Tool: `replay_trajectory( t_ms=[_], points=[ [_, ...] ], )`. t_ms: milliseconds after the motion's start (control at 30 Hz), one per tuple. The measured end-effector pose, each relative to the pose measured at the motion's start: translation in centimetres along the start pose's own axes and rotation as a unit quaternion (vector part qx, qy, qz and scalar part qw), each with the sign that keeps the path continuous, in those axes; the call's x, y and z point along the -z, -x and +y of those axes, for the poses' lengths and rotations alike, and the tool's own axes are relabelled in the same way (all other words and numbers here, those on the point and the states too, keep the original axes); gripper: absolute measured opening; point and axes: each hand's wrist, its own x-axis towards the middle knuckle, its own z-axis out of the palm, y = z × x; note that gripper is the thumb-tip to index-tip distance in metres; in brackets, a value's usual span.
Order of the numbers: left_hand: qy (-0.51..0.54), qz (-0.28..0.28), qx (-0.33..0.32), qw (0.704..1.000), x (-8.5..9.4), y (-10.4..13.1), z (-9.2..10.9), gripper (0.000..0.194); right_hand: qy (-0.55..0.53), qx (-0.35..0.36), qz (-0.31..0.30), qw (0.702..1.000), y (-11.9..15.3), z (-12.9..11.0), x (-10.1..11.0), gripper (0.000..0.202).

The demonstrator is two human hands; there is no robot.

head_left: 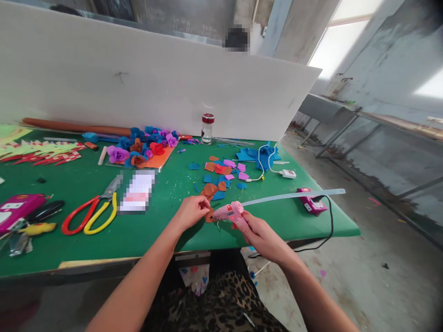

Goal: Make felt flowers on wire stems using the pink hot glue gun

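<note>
Right fingers [255, 224] grip glue gun [231, 213] (rounded plastic).

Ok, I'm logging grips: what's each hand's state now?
Left hand: pinched closed by brown pieces; holding unclear.
Right hand: closed, holding pink glue gun.

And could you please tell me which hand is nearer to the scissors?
Left. The left hand is to the right of the scissors in the picture; the right hand is farther right, holding the pink glue gun.
</note>
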Motion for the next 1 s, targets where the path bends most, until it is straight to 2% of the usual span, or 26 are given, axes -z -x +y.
replay_trajectory(
  t_ms=[267, 1000],
  points=[
    [0.011, 0.001, 0.002, 1.000, -0.16, -0.04, -0.15, 0.016, 0.062, 0.006, -0.002, 0.998, -0.15, -0.16, 0.05, 0.032],
    [0.019, 0.001, 0.002, 1.000, -0.33, -0.16, -0.41, 0.014, 0.088, 0.027, 0.004, 0.996, -0.56, -0.04, -0.14, 0.027]
  ],
)
